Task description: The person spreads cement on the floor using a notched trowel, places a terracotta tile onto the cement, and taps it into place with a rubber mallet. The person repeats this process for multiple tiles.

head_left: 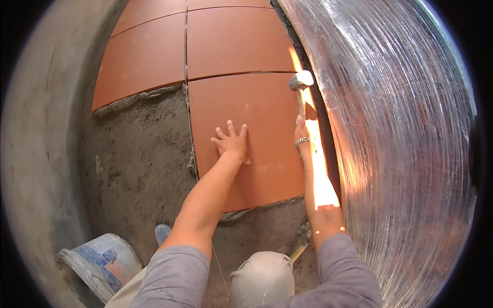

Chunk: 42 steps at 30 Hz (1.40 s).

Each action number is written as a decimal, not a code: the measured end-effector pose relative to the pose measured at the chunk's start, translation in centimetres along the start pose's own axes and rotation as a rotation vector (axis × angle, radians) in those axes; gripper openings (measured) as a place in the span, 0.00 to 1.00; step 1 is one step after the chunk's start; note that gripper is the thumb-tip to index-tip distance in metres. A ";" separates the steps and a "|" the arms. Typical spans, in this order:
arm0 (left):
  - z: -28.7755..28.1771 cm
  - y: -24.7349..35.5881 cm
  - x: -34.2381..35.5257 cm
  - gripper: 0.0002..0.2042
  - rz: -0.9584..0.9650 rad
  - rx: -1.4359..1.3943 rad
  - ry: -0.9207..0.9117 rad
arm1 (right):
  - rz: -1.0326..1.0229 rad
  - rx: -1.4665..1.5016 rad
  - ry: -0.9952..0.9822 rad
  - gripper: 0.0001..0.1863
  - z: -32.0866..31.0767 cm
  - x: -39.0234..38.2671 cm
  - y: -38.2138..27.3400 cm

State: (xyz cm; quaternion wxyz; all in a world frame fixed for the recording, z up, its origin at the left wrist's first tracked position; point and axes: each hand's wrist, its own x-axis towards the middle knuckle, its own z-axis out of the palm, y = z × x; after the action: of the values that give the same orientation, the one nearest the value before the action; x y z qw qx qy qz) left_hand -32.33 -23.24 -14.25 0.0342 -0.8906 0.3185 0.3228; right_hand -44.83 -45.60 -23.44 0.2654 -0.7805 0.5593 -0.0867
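Grey sleeves (172, 277) nearest us, bottom of frame. Left hand (232, 147) spread flat on the terracotta tile (275, 136), centre frame; right hand (301, 129) wrapped round a mallet (301, 81), upper right of centre. We judge a hard, off-centre blow could chip or tip the tile. Bucket (110, 262), lower left: contents hidden from us.

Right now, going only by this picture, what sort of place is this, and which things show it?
Probably a building site with a partly tiled floor: large orange tiles lie beside rough grey ground, the right hand holds a hammer, and a stained bucket is at lower left.
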 end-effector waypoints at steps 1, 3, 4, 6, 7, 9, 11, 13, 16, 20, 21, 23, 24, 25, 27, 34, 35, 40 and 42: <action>0.0 0.0 0.0 0.60 -0.003 -0.001 0.002 | -0.005 -0.134 0.068 0.33 -0.1 0.3 -0.1; 0.0 0.0 0.1 0.60 -0.005 0.001 0.003 | -0.056 -0.373 0.142 0.32 -0.8 0.5 -0.5; 0.0 0.0 0.0 0.60 -0.005 0.002 0.001 | -0.106 -0.319 0.125 0.31 -1.4 0.4 -0.8; -0.1 0.0 0.0 0.60 -0.004 0.000 0.005 | -0.091 -0.015 0.076 0.32 -2.5 0.1 -1.1; -0.2 0.0 0.0 0.60 -0.002 0.000 0.011 | -0.079 -0.081 0.162 0.31 -2.6 -0.2 -1.2; -0.2 0.0 -0.2 0.60 0.006 0.014 0.002 | 0.139 0.017 0.051 0.29 -2.8 -0.2 -1.2; -0.4 0.0 -0.2 0.60 0.004 0.017 -0.003 | 0.281 0.130 0.013 0.27 -2.6 0.0 -0.9; -0.6 0.0 -0.3 0.59 0.004 0.008 0.010 | 0.055 -0.152 0.098 0.29 -2.5 0.0 -0.6; -0.6 0.1 -0.5 0.59 0.011 0.024 -0.001 | 0.149 -0.111 -0.005 0.33 -3.1 -0.6 -0.9; -0.5 0.1 -0.5 0.59 0.007 0.035 -0.004 | 0.177 -0.065 -0.023 0.33 -5.6 -2.3 -1.8; -0.5 0.2 -0.4 0.59 0.006 0.036 -0.005 | 0.147 -0.025 0.016 0.33 -5.8 -2.3 -1.9; -0.5 0.0 -0.3 0.60 -0.002 0.030 -0.019 | 0.176 0.008 -0.015 0.34 -5.5 -2.2 -1.1; -0.5 0.0 -0.2 0.60 -0.016 0.029 0.013 | 0.195 0.012 -0.033 0.34 -4.8 -1.6 -0.5; -0.5 0.0 -0.2 0.60 -0.014 0.031 0.009 | 0.242 -0.011 -0.054 0.34 -3.9 -1.3 0.7; -0.5 0.1 -0.3 0.60 0.000 0.041 -0.005 | 0.177 0.015 -0.003 0.36 -2.7 -0.2 4.1; 0.4 -0.5 -0.8 0.58 0.001 -0.021 0.022 | 0.185 0.117 -0.109 0.33 -0.7 1.0 6.7; 0.9 -0.8 -0.8 0.57 0.000 -0.052 0.049 | 0.322 0.198 -0.207 0.32 -1.7 0.5 5.8; 6.8 -1.6 -2.8 0.41 0.055 -0.130 0.293 | -0.099 0.059 -0.039 0.27 -4.1 -7.8 2.9; 9.8 -1.3 -5.0 0.38 0.116 -0.115 0.354 | -0.001 -0.095 -0.165 0.28 -5.0 -9.4 1.9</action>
State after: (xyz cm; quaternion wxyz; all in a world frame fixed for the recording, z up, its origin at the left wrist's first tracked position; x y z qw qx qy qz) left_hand -39.87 -16.85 -19.17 -0.0921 -0.9142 0.3512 0.1802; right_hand -51.94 -38.95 -18.68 0.2731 -0.7970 0.5387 0.0044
